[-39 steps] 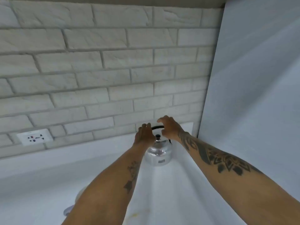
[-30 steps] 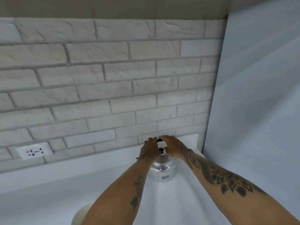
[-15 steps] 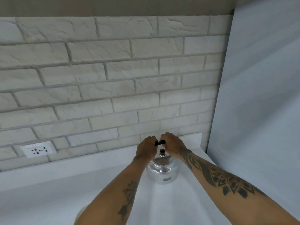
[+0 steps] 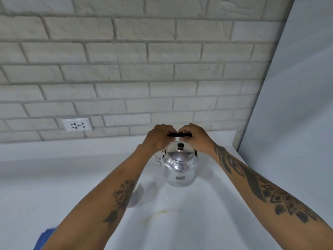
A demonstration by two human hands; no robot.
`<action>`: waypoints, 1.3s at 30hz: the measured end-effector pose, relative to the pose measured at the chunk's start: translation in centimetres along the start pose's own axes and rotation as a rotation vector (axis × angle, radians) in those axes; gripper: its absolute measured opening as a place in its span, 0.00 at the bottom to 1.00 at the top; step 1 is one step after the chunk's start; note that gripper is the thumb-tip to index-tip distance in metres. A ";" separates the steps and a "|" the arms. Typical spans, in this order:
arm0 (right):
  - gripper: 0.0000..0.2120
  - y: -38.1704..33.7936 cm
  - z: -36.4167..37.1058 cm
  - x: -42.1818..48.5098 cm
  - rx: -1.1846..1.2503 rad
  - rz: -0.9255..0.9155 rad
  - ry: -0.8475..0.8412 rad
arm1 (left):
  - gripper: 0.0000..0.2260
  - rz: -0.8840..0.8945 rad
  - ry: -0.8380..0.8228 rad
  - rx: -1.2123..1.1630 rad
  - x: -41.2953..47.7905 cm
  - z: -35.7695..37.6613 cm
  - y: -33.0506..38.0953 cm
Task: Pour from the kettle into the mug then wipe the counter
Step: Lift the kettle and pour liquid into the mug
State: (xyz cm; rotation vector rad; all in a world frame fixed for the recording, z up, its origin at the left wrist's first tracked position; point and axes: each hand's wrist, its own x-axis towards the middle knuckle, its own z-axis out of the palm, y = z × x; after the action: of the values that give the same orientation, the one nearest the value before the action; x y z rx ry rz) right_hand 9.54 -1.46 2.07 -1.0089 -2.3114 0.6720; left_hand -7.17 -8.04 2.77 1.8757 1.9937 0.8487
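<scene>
My shiny round metal kettle (image 4: 178, 166) stands upright on the white desk (image 4: 189, 228) near the back corner, spout pointing left. Its black bar handle (image 4: 179, 135) runs left-right above the lid; my left hand (image 4: 158, 138) and right hand (image 4: 195, 136) each grip one end, closed round it.

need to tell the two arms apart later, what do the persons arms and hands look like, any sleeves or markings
Both forearms are bare: no sleeves, gloves, watch or rings in view. The left arm has a small dark tattoo on the forearm, lettering above an arrow-like shape. The right arm has a far larger dark tattoo from the wrist up the forearm, bold curved bands leading into a petal-like ornamental pattern. The left hand and right hand show no markings.
</scene>
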 end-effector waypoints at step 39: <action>0.14 -14.4 1.3 -5.1 -0.196 -0.208 -0.239 | 0.28 -0.329 0.186 -0.198 -21.1 1.2 -16.5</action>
State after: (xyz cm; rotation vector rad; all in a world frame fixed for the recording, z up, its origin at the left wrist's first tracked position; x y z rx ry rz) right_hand 4.39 -14.33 8.69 -0.7896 -2.6885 0.5119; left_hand -17.29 -28.12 -11.81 1.3556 2.1542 1.1059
